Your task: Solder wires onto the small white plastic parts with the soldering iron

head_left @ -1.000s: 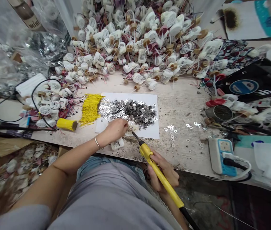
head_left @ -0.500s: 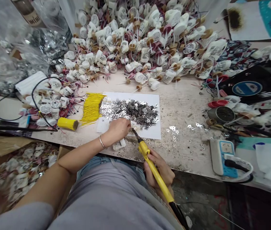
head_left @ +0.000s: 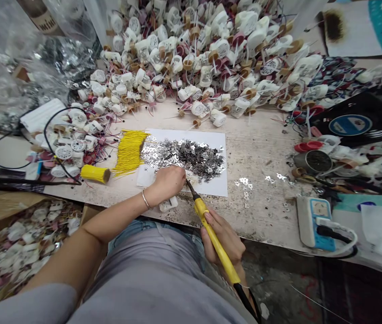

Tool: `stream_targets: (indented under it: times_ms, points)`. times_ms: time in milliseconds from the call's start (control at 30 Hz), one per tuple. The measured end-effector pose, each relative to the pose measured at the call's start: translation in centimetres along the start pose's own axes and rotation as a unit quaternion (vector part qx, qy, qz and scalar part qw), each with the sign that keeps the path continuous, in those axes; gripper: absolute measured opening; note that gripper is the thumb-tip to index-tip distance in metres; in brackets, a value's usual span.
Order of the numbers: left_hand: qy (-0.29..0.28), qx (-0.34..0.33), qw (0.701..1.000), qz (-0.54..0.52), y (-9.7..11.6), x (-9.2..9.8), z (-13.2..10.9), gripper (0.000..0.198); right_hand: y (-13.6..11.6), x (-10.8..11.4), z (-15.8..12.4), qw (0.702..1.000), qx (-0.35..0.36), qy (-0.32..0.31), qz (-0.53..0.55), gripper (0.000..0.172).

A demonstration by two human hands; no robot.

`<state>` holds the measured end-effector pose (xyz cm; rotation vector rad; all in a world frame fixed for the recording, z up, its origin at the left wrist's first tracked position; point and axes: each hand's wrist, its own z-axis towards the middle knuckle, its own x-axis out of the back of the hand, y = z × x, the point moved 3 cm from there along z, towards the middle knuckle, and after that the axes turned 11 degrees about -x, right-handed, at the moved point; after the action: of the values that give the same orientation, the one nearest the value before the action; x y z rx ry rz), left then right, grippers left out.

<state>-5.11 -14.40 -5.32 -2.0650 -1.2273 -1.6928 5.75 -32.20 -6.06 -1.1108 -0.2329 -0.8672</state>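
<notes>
Head view, from where I stand: the right hand (head_left: pixel 223 238) wraps a yellow-handled soldering iron (head_left: pixel 218 247), its tip close by the left hand (head_left: pixel 171 181) over white paper (head_left: pixel 216 188), beside heaped metal tabs (head_left: pixel 200 159). Left fingers are pinched together; I cannot tell on what. The iron seems light, stiff, probably hot-tipped: best held by its handle.

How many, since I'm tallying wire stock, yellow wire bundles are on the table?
2: a loosely spread bundle by the left edge of the white paper, and a tight bundle left of that. More could be hidden.
</notes>
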Motion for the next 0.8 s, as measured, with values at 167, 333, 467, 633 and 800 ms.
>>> stream_targets:
  times_ms: [167, 333, 467, 633, 800]
  points:
    - [-0.001, -0.008, 1.0, 0.006, 0.06, 0.13, 0.2, 0.025, -0.14, 0.24, -0.22, 0.999, -0.009, 0.04, 0.009, 0.057]
    - [0.008, -0.002, 1.0, 0.006, 0.08, 0.39, -0.2, 0.026, -0.14, 0.32, -0.34, 0.999, -0.008, 0.046, 0.005, 0.058]
    - [0.013, 0.0, 1.0, -0.009, 0.03, 0.4, -0.3, 0.026, -0.07, 0.12, -0.28, 0.999, -0.01, 0.03, 0.005, 0.058]
    - [0.004, 0.007, 1.0, -0.012, 0.06, 0.23, 0.09, 0.027, -0.1, -0.17, 0.23, 1.0, -0.011, 0.021, -0.003, 0.059]
    - [-0.004, 0.011, 1.0, -0.006, 0.16, 0.34, 0.38, 0.027, -0.3, -0.02, 0.44, 1.0, -0.002, 0.023, -0.008, 0.06]
